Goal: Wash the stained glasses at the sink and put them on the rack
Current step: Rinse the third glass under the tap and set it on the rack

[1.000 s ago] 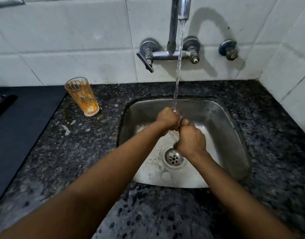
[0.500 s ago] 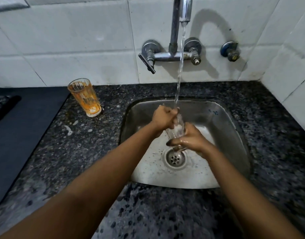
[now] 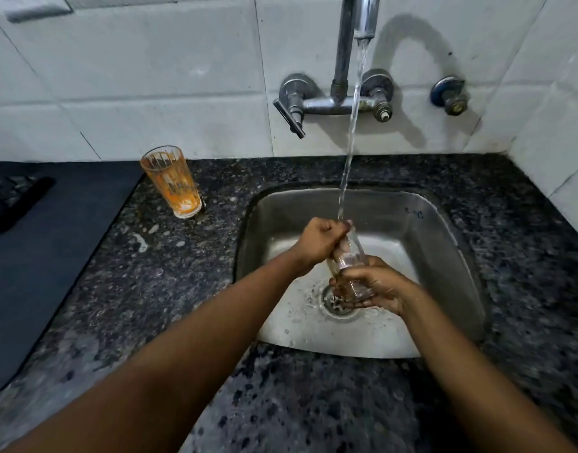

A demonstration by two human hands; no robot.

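Her left hand (image 3: 320,238) and right hand (image 3: 376,284) both grip one clear tumbler (image 3: 348,268) under the tap stream, the orange-stained ribbed glass (image 3: 173,183) at ten o'clock waits unwashed, and no rack shows.

A dark speckled counter (image 3: 150,289) is backed by white wall tiles (image 3: 150,76). A dark mat (image 3: 45,256) is laid on the counter's left part. A capped valve (image 3: 449,95) is fixed to the wall.
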